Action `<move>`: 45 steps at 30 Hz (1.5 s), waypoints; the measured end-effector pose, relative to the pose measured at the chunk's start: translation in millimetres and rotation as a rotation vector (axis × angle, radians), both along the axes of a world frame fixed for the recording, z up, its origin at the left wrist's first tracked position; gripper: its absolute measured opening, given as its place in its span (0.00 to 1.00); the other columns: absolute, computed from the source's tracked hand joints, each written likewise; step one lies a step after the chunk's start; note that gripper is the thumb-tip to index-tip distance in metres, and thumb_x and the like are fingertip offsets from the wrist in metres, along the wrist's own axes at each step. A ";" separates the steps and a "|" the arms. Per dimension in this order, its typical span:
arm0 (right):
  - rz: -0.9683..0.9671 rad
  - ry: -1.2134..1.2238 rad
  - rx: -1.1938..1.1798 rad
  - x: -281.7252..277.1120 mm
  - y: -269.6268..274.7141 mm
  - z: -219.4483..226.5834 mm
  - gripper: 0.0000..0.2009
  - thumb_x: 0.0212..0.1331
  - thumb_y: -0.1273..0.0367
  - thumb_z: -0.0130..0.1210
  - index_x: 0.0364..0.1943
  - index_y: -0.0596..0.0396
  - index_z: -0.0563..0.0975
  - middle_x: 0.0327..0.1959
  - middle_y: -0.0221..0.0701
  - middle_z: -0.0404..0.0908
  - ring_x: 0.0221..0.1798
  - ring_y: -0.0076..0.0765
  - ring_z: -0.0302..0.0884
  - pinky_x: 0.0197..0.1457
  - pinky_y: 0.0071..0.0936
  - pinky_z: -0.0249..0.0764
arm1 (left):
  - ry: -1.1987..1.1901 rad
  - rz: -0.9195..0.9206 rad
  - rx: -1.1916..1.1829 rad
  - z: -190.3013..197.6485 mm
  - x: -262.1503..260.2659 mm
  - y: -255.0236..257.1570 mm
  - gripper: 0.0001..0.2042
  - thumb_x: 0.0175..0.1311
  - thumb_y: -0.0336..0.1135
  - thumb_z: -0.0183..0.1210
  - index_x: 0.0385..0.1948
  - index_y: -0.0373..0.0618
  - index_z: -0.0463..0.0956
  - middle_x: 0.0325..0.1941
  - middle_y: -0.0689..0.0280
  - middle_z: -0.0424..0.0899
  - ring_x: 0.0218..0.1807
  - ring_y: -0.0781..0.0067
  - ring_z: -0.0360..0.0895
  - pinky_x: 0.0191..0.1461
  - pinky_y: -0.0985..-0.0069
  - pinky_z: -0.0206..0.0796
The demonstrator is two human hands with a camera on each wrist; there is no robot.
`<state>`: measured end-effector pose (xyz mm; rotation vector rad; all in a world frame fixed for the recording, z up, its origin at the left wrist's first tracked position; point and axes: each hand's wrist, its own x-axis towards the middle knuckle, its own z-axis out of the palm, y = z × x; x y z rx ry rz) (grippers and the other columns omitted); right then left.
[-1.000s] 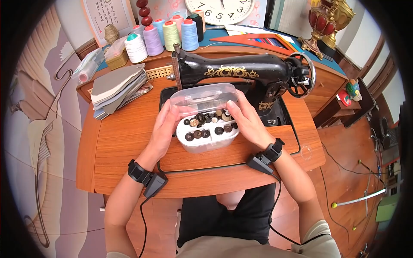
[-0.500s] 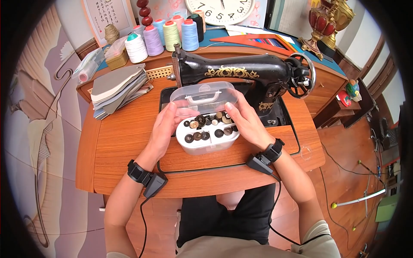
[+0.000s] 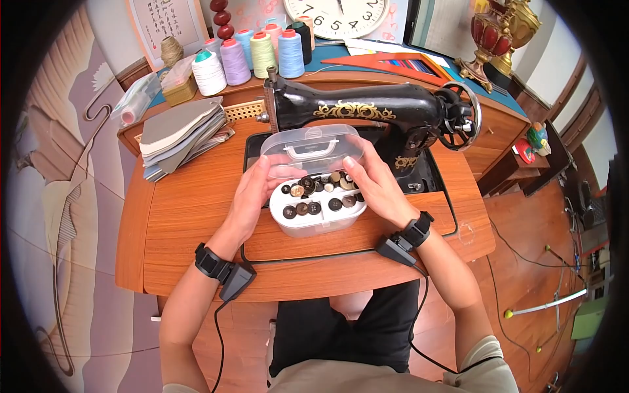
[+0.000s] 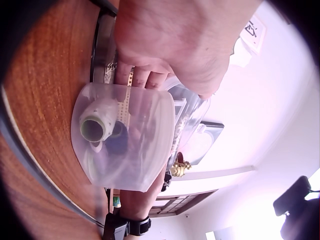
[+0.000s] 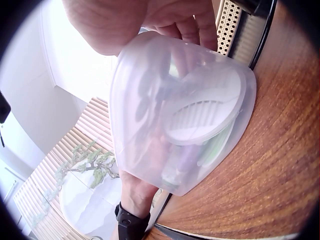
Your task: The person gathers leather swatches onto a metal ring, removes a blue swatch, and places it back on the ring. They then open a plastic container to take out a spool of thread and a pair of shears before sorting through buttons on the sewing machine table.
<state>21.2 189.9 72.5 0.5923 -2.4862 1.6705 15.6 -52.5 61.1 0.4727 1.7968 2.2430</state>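
Observation:
A white plastic box (image 3: 314, 221) stands on the wooden sewing table (image 3: 190, 216) in front of me, with its clear hinged lid (image 3: 312, 149) raised. Several dark and pale buttons (image 3: 316, 193) fill its top tray. My left hand (image 3: 252, 193) grips the box's left side, thumb on the lid's edge. My right hand (image 3: 375, 187) grips the right side the same way. In the left wrist view the box (image 4: 125, 145) shows from its end below my left hand (image 4: 170, 45). The right wrist view shows the box (image 5: 185, 120) under my right hand (image 5: 125, 20).
A black sewing machine (image 3: 367, 108) stands right behind the box. Several thread cones (image 3: 249, 56) line the back edge, beside a clock (image 3: 337, 13). A stack of grey fabric pieces (image 3: 180, 131) lies at the back left. An ornate lamp base (image 3: 491, 39) stands at the back right.
The lid has swung up and back from half open to nearly upright. Both thumbs followed it. The box base stayed in place.

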 end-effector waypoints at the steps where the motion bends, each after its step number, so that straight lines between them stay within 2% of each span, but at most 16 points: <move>1: 0.000 0.000 0.000 -0.2 0.1 -0.5 0.26 0.72 0.57 0.42 0.66 0.60 0.57 0.43 0.33 0.83 0.46 0.27 0.73 0.55 0.27 0.68 | 0.002 -0.001 -0.003 0.0 0.0 -0.1 0.30 0.74 0.58 0.33 0.56 0.35 0.64 0.50 0.48 0.80 0.56 0.62 0.76 0.61 0.68 0.69; 7: 0.009 0.012 -0.039 -1.0 0.1 -3.2 0.25 0.71 0.60 0.46 0.65 0.60 0.58 0.43 0.33 0.83 0.45 0.24 0.74 0.53 0.25 0.70 | 0.023 -0.008 0.001 -0.7 -0.3 -0.4 0.30 0.74 0.58 0.32 0.56 0.35 0.64 0.50 0.49 0.80 0.56 0.62 0.76 0.60 0.67 0.69; 10: 0.017 -0.005 -0.086 -2.0 0.1 -4.8 0.23 0.70 0.66 0.49 0.64 0.60 0.59 0.42 0.33 0.83 0.45 0.22 0.76 0.51 0.23 0.72 | 0.024 -0.017 0.005 0.1 0.6 0.5 0.30 0.75 0.58 0.32 0.56 0.36 0.64 0.50 0.50 0.80 0.56 0.62 0.76 0.61 0.67 0.68; 12: 0.007 0.064 -0.082 -2.3 -1.3 -3.0 0.23 0.68 0.68 0.50 0.63 0.62 0.59 0.40 0.40 0.84 0.45 0.33 0.83 0.51 0.28 0.75 | 0.012 -0.015 0.003 1.3 1.8 -0.3 0.30 0.75 0.58 0.31 0.56 0.36 0.64 0.51 0.50 0.80 0.56 0.62 0.76 0.61 0.67 0.68; 14: 0.013 0.076 -0.122 -3.7 -2.2 -6.5 0.23 0.68 0.69 0.50 0.63 0.61 0.59 0.39 0.38 0.85 0.44 0.29 0.82 0.50 0.27 0.74 | 0.037 -0.037 0.027 2.4 2.1 0.0 0.30 0.75 0.57 0.31 0.57 0.36 0.64 0.52 0.50 0.79 0.58 0.61 0.74 0.63 0.66 0.66; 16: 0.037 0.021 -0.120 -2.4 -1.7 -3.2 0.22 0.70 0.69 0.48 0.65 0.59 0.57 0.43 0.35 0.82 0.46 0.22 0.75 0.54 0.24 0.72 | 0.024 -0.043 0.032 4.8 4.0 0.6 0.29 0.75 0.57 0.30 0.57 0.37 0.63 0.53 0.50 0.79 0.59 0.61 0.73 0.64 0.65 0.65; 23: 0.011 0.010 -0.114 -2.5 -2.1 -4.9 0.23 0.70 0.69 0.49 0.65 0.58 0.58 0.42 0.35 0.83 0.47 0.22 0.75 0.53 0.24 0.72 | -0.005 -0.031 0.061 5.8 5.5 3.0 0.29 0.75 0.58 0.31 0.56 0.38 0.63 0.53 0.50 0.79 0.58 0.62 0.74 0.63 0.66 0.67; 25: -0.103 0.070 -0.062 -2.3 -2.1 -4.0 0.26 0.65 0.66 0.55 0.63 0.63 0.60 0.45 0.40 0.82 0.42 0.30 0.80 0.46 0.27 0.75 | -0.025 -0.027 0.061 5.2 4.4 3.2 0.29 0.75 0.57 0.31 0.56 0.38 0.63 0.52 0.50 0.79 0.58 0.63 0.75 0.62 0.67 0.67; 28: -0.239 0.213 0.025 -6.2 -0.6 -4.2 0.28 0.62 0.66 0.58 0.62 0.64 0.60 0.48 0.40 0.79 0.44 0.30 0.78 0.44 0.27 0.75 | -0.056 0.002 0.038 1.9 2.0 2.7 0.29 0.75 0.57 0.32 0.55 0.37 0.65 0.51 0.50 0.80 0.56 0.63 0.76 0.60 0.68 0.69; 29: -0.253 0.246 -0.028 -8.1 0.5 -5.2 0.29 0.60 0.66 0.59 0.61 0.65 0.61 0.50 0.39 0.76 0.43 0.29 0.76 0.42 0.26 0.75 | -0.073 0.014 0.036 1.9 1.7 3.0 0.28 0.75 0.57 0.32 0.55 0.37 0.65 0.50 0.51 0.80 0.56 0.64 0.76 0.60 0.68 0.69; 32: -0.317 0.453 -0.104 -6.2 2.4 4.0 0.23 0.58 0.72 0.61 0.57 0.61 0.67 0.46 0.34 0.76 0.40 0.24 0.74 0.42 0.23 0.72 | -0.093 0.065 0.033 0.0 0.7 3.8 0.28 0.75 0.56 0.32 0.52 0.37 0.69 0.46 0.52 0.81 0.52 0.66 0.78 0.57 0.70 0.71; 34: -0.285 0.598 -0.073 0.0 3.5 10.2 0.15 0.54 0.75 0.61 0.47 0.58 0.75 0.42 0.32 0.77 0.35 0.23 0.74 0.39 0.22 0.70 | -0.124 0.108 0.012 -0.3 1.3 3.6 0.29 0.75 0.57 0.33 0.50 0.37 0.70 0.44 0.53 0.82 0.49 0.66 0.79 0.54 0.71 0.72; 37: -0.065 0.692 0.136 12.7 -2.3 22.4 0.10 0.50 0.77 0.62 0.37 0.57 0.78 0.37 0.34 0.77 0.34 0.31 0.74 0.37 0.24 0.70 | -0.105 0.166 0.021 -0.6 1.8 5.8 0.28 0.74 0.57 0.35 0.48 0.37 0.72 0.42 0.52 0.82 0.45 0.66 0.81 0.51 0.72 0.74; 38: 0.038 0.683 0.164 12.2 -5.1 21.3 0.09 0.50 0.75 0.63 0.37 0.56 0.78 0.35 0.35 0.77 0.36 0.36 0.74 0.40 0.28 0.71 | -0.098 0.175 0.023 -1.4 1.0 4.9 0.28 0.74 0.57 0.36 0.47 0.37 0.72 0.41 0.52 0.82 0.44 0.66 0.81 0.50 0.73 0.74; 41: 0.185 0.537 0.347 16.3 -8.6 18.1 0.05 0.51 0.71 0.63 0.32 0.54 0.80 0.34 0.30 0.77 0.41 0.39 0.74 0.51 0.33 0.66 | -0.061 0.183 0.047 -4.5 -0.5 2.0 0.29 0.73 0.58 0.40 0.46 0.36 0.74 0.42 0.53 0.82 0.43 0.69 0.83 0.46 0.78 0.74; 45: 0.194 0.462 0.359 17.8 -8.5 21.2 0.03 0.52 0.71 0.63 0.30 0.54 0.81 0.32 0.29 0.77 0.40 0.38 0.73 0.51 0.33 0.66 | -0.062 0.208 0.027 -2.6 1.3 3.0 0.29 0.73 0.58 0.40 0.44 0.35 0.74 0.39 0.54 0.82 0.42 0.69 0.83 0.45 0.78 0.74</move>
